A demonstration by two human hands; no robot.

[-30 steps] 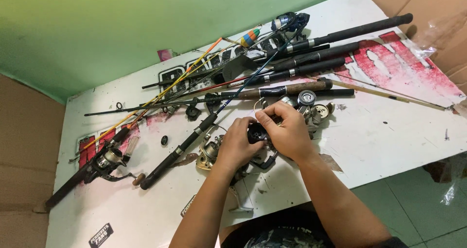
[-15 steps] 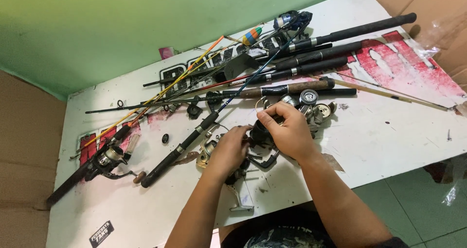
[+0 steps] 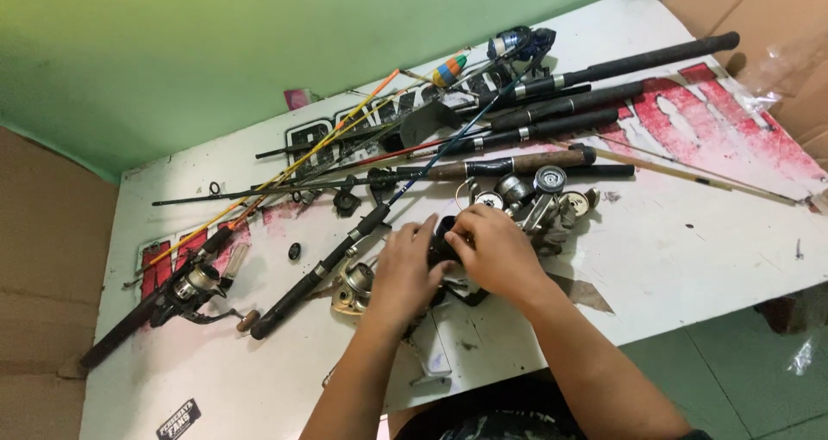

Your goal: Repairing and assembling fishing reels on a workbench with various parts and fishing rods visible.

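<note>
Left hand (image 3: 401, 272) and right hand (image 3: 496, 254) close together on a black fishing reel (image 3: 444, 248), held just above the white table (image 3: 690, 259) near its front edge (steadied from both sides); a gold reel (image 3: 352, 286) lies just beside the left hand, with fishing rods (image 3: 535, 129) fanned behind.

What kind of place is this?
Probably a small fishing-tackle repair bench: fishing rods lie piled on a white table, loose reels sit by them, and both hands work a black reel.

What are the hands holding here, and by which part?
Both the left hand and right hand grip a small black fishing reel by its body, one on each side; the exact part is hidden.
</note>
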